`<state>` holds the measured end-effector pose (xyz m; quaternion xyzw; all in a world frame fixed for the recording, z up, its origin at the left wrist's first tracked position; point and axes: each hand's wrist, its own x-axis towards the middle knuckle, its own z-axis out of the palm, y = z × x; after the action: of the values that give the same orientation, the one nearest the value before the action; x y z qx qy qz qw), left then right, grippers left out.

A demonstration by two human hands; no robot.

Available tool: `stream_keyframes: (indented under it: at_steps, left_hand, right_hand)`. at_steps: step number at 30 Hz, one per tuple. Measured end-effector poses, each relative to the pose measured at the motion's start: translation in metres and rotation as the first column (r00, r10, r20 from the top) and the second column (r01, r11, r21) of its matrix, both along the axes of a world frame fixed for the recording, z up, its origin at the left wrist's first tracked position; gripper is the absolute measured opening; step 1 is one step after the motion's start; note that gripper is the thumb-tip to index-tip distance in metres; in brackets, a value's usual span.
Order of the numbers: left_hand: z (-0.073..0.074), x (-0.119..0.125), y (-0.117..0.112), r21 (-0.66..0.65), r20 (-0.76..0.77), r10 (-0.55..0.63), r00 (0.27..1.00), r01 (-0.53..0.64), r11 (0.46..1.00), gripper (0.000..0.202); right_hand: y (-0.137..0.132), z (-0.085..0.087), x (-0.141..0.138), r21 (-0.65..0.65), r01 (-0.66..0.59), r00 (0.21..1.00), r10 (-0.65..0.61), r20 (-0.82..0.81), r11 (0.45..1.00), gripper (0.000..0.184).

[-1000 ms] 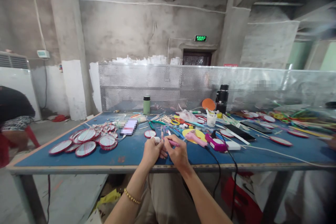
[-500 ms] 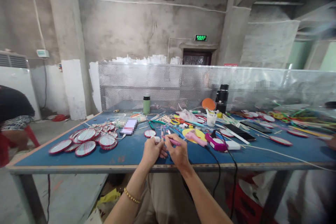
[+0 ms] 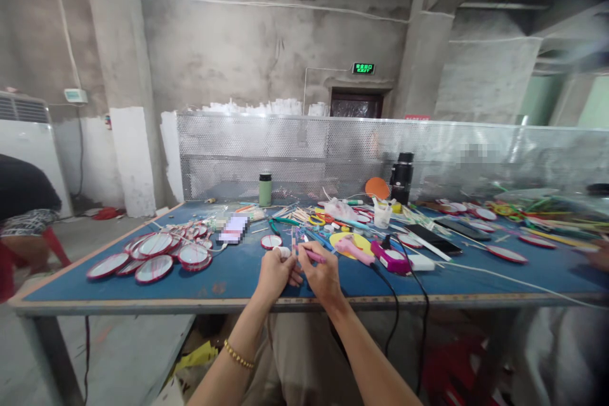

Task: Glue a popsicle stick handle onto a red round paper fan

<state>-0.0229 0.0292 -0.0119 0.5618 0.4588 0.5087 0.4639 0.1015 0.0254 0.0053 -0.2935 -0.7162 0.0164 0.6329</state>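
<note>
Between the two hands, a narrow strip (image 3: 294, 242) stands roughly upright, its lower end meeting the fingers. The left grip (image 3: 275, 274) has its fingers curled and appears closed on that strip; the right grip (image 3: 321, 274) is closed around a pink pen-like tool (image 3: 316, 257), whose near tip points towards the strip. Just ahead of the left grip lies a single red-rimmed disc (image 3: 271, 242); further to its left is a heap of similar discs (image 3: 155, 268). Just beyond the right grip, to its right, are a yellow disc (image 3: 365, 245) with a pink corded tool (image 3: 356, 250) over it, and then a purple box (image 3: 392, 260). Everything rests on the blue bench (image 3: 228, 285), with a green bottle (image 3: 265, 191) far ahead of the left grip.

Across the last second hardly anything has changed: both grips keep the same pose, so this looks like fine, steady handling at the fingertips. Only the red shape (image 3: 451, 368) under the bench, right of the grips, has shifted, and it is blurred.

The strip's lower end and the tool's exact contact are hidden by fingers. Whether the white piece (image 3: 284, 252) at the left grip is worn or held, I cannot tell. Far right, another person's hand (image 3: 595, 259) is cut off.
</note>
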Motion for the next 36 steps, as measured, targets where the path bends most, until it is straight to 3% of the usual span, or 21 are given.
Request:
stream_keyframes:
  at_steps: [20, 36]
  left_hand:
    - [0.0017, -0.0009, -0.0003, -0.016, 0.068, 0.028, 0.997, -0.027, 1.000, 0.020]
    - [0.0016, 0.0004, 0.0015, -0.010, 0.082, 0.041, 0.996, -0.040, 0.999, 0.022]
  right_hand:
    - [-0.0018, -0.0038, 0.0022, 0.002, 0.006, 0.997, -0.006, -0.070, 1.000, 0.022]
    - [-0.0024, -0.0011, 0.0010, 0.005, -0.049, 0.999, 0.049, -0.002, 0.999, 0.019]
